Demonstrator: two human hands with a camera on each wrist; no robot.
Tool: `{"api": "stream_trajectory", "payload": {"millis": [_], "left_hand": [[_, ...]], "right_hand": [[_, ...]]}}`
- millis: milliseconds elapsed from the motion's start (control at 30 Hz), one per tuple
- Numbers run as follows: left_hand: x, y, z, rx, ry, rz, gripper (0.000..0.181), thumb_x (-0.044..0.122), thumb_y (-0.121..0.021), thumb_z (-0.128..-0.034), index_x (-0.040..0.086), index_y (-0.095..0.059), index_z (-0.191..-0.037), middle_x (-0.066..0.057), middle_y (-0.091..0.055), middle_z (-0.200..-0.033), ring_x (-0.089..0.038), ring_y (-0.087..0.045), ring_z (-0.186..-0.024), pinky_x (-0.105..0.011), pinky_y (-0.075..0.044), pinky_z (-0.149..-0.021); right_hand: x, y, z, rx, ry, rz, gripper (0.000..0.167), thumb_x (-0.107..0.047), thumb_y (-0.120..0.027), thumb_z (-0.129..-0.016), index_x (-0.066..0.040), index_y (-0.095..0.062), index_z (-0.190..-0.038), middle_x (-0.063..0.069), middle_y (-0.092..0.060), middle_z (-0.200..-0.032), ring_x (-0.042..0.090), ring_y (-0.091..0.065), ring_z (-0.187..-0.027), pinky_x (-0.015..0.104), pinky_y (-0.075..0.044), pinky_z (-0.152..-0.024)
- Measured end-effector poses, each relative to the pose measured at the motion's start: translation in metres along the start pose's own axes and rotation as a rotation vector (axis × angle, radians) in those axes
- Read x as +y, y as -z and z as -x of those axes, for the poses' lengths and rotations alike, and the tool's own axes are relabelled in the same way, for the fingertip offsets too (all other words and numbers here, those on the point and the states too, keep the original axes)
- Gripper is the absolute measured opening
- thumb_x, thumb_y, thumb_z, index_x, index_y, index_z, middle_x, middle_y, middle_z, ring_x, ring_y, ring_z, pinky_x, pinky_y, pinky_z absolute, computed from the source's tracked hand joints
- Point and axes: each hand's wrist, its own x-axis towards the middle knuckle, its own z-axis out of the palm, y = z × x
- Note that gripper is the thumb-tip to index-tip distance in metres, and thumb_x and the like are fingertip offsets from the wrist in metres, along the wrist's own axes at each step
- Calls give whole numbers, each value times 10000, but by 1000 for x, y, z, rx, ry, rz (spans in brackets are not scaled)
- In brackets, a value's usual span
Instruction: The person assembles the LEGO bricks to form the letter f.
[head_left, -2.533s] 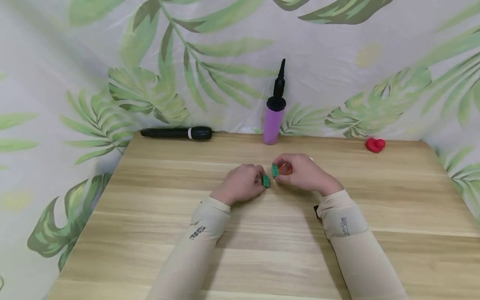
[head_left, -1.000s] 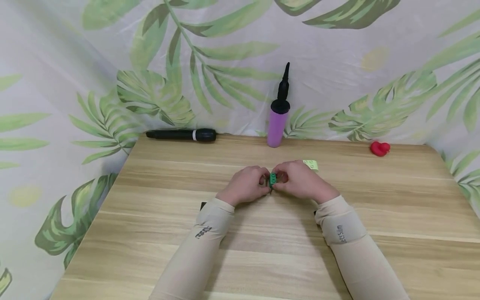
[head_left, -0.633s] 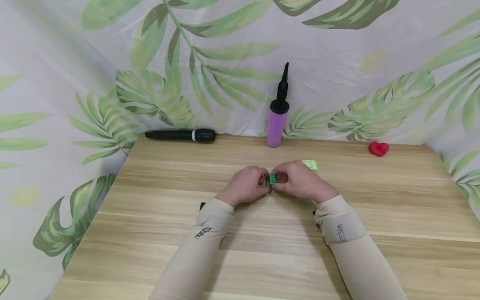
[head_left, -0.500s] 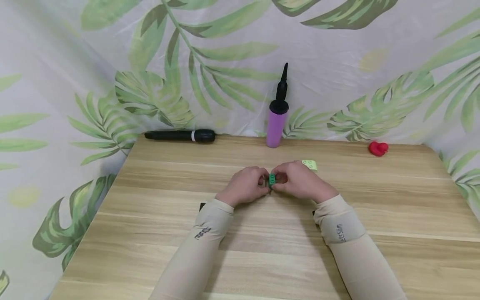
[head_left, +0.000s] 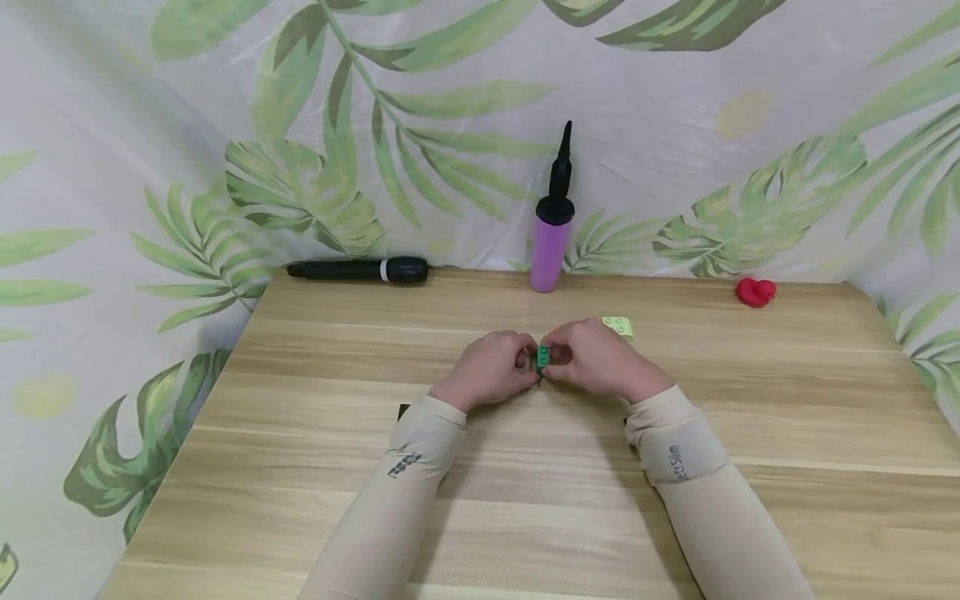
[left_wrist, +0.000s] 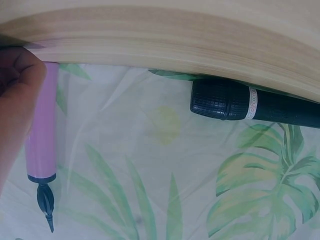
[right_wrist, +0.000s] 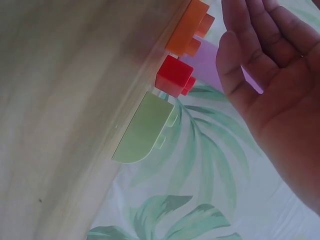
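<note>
Between the fingertips of both hands, in the head view, stands a small green toy building brick with its studs up. My left hand pinches at its left side and my right hand at its right side. Something darker shows just under the brick, mostly hidden by the fingers. Behind the right hand, a light-green building block lies on the table. The right wrist view shows this block beside a red brick and an orange brick. In the left wrist view the left hand's fingertips are out of frame.
A purple hand pump with a black nozzle stands at the table's back edge. To its left lies a black cylindrical thing with a white band. A red toy duck sits at the back right. Leaf-patterned cloth hangs behind.
Earlier each hand held its own green brick, apart. The right hand came left and down, and the hands met with the bricks together. Over the last second they hold nearly still.
</note>
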Motion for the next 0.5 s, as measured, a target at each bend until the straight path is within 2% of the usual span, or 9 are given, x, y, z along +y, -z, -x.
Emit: {"api": "stream_trajectory", "payload": {"millis": [367, 500], "left_hand": [[-1, 0, -1, 0, 3, 2, 309, 269, -809, -927, 121, -733, -1188, 9, -626, -885, -162, -573, -822, -324, -464, -717], [-1, 1, -2, -1, 5, 1, 305, 266, -806, -925, 123, -727, -1183, 12, -621, -879, -156, -570, -819, -320, -461, -714]], "right_hand": [[3, -2, -1, 9, -10, -31, 163, -192, -818, -920, -137, -782, -1069, -60, -720, -857, 95, -637, -801, 336, -552, -785], [5, -1, -2, 3, -16, -45, 274, -208, -819, -919, -98, -760, -1163, -25, -733, -919, 125, -660, -852, 353, -561, -826]]}}
